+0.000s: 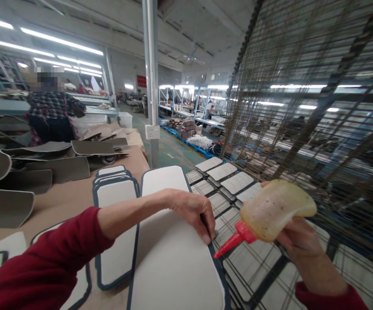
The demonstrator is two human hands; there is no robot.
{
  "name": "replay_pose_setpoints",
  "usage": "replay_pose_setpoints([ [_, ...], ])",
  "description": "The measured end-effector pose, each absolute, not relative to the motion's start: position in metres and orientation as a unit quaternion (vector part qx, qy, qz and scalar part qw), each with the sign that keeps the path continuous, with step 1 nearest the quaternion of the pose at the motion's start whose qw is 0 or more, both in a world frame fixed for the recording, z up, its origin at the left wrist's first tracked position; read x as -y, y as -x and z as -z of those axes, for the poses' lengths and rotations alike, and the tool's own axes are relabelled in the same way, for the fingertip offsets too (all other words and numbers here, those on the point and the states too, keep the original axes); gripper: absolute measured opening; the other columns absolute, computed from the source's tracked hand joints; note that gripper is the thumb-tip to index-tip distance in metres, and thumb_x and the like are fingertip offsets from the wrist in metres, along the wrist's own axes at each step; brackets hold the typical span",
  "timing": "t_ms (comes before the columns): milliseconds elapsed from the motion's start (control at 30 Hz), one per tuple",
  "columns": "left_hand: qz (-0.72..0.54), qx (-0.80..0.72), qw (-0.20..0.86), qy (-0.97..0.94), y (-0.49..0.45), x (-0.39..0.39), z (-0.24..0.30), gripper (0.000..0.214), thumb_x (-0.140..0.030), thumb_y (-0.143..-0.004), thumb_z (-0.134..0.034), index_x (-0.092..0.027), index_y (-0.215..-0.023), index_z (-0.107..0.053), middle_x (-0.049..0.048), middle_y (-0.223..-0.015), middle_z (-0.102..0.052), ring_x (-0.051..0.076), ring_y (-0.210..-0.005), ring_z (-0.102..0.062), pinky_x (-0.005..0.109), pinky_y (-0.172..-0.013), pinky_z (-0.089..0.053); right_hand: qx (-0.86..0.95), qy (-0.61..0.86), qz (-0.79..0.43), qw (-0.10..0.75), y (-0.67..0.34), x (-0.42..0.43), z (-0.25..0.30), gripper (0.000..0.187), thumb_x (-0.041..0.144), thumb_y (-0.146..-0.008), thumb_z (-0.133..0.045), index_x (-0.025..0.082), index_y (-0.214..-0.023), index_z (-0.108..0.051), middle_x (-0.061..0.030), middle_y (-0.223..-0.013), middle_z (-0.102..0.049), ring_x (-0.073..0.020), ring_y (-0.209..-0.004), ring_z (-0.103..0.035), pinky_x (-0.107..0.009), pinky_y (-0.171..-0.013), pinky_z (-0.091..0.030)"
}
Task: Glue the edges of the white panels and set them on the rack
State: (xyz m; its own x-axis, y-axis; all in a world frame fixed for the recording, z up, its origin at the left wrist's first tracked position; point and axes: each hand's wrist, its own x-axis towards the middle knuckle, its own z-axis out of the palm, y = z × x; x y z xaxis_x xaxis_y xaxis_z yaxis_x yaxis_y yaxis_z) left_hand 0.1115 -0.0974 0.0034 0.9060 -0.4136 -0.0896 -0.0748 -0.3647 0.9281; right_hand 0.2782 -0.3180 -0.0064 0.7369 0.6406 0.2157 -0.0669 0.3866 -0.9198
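I am seeing, biggest first, a wire rack rising past the right edge of the brown tabletop. A large pale panel with dark edging is lying along that edge; narrower panels are stacking up just left of it. My right hand is gripping a squeeze bottle, its red nozzle pointing down-left at the panel's border. My left hand is touching that border, grip narrow, fingers curling; I am not managing to tell whether it is pinching.
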Motion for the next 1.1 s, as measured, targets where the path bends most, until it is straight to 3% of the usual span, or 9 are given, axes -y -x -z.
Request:
replay_pose_setpoints([
  [133,0.159,0.153,0.554,-0.803,-0.111,0.099,-0.004,0.035,-0.052,-0.069,-0.103,-0.022,-0.081,-0.090,0.0024,-0.077,-0.083,0.019,-0.075,-0.072,0.027,-0.069,-0.054,0.299,0.515,-0.231,0.769,-0.285,0.321,0.014,0.063,0.045,-0.039,-0.104,0.032,-0.096,-0.082,-0.0032,-0.085,-0.081,-0.0305,-0.076,-0.079,-0.043,-0.076,-0.067],
  [200,0.158,0.158,0.556,-0.801,-0.111,0.100,-0.005,0.036,-0.053,-0.069,-0.103,-0.021,-0.081,-0.091,0.0030,-0.078,-0.083,0.020,-0.076,-0.072,0.027,-0.069,-0.055,0.312,0.504,-0.231,0.771,-0.288,0.322,0.019,0.063,0.045,-0.044,-0.105,0.033,-0.102,-0.084,-0.0020,-0.091,-0.082,-0.0260,-0.077,-0.078,-0.037,-0.073,-0.066],
  [367,0.159,0.153,0.556,-0.801,-0.110,0.101,-0.005,0.034,-0.050,-0.069,-0.104,-0.021,-0.082,-0.091,0.0038,-0.080,-0.084,0.021,-0.079,-0.074,0.027,-0.070,-0.056,0.342,0.484,-0.273,0.758,-0.297,0.322,0.025,0.071,0.046,-0.053,-0.106,0.034,-0.120,-0.083,-0.0022,-0.099,-0.083,-0.0315,-0.097,-0.080,-0.048,-0.092,-0.066],
  [633,0.163,0.155,0.560,-0.797,-0.108,0.102,-0.007,0.040,-0.056,-0.066,-0.104,-0.022,-0.084,-0.091,0.0037,-0.082,-0.084,0.022,-0.081,-0.075,0.027,-0.073,-0.058,0.365,0.501,-0.279,0.733,-0.297,0.325,0.027,0.064,0.051,-0.058,-0.103,0.033,-0.116,-0.082,-0.0045,-0.101,-0.083,-0.0309,-0.093,-0.079,-0.047,-0.088,-0.067],
  [833,0.163,0.149,0.562,-0.797,-0.106,0.104,-0.008,0.043,-0.058,-0.062,-0.105,-0.023,-0.083,-0.092,0.0036,-0.081,-0.085,0.023,-0.081,-0.075,0.028,-0.072,-0.057,0.366,0.482,-0.267,0.750,-0.304,0.323,0.034,0.075,0.044,-0.055,-0.106,0.034,-0.126,-0.081,-0.0020,-0.100,-0.083,-0.0278,-0.086,-0.080,-0.043,-0.084,-0.068],
  [900,0.160,0.153,0.561,-0.798,-0.105,0.104,-0.009,0.046,-0.061,-0.061,-0.104,-0.022,-0.083,-0.092,0.0039,-0.082,-0.085,0.023,-0.081,-0.075,0.028,-0.073,-0.058,0.367,0.495,-0.264,0.742,-0.302,0.325,0.032,0.069,0.047,-0.052,-0.107,0.034,-0.116,-0.083,-0.0023,-0.098,-0.083,-0.0282,-0.083,-0.080,-0.042,-0.079,-0.068],
  [1033,0.154,0.152,0.558,-0.801,-0.102,0.104,-0.009,0.050,-0.066,-0.062,-0.102,-0.021,-0.083,-0.091,0.0048,-0.081,-0.085,0.022,-0.080,-0.075,0.028,-0.073,-0.057,0.364,0.508,-0.255,0.738,-0.290,0.327,0.021,0.044,0.056,-0.048,-0.105,0.030,-0.073,-0.079,-0.0044,-0.085,-0.081,-0.0250,-0.062,-0.073,-0.041,-0.069,-0.068],
  [1100,0.154,0.144,0.557,-0.803,-0.100,0.105,-0.010,0.049,-0.064,-0.060,-0.103,-0.021,-0.081,-0.091,0.0044,-0.080,-0.084,0.022,-0.078,-0.075,0.028,-0.073,-0.057,0.346,0.515,-0.237,0.748,-0.285,0.326,0.017,0.046,0.053,-0.044,-0.105,0.031,-0.077,-0.080,-0.0045,-0.082,-0.081,-0.0249,-0.056,-0.071,-0.042,-0.065,-0.067],
])
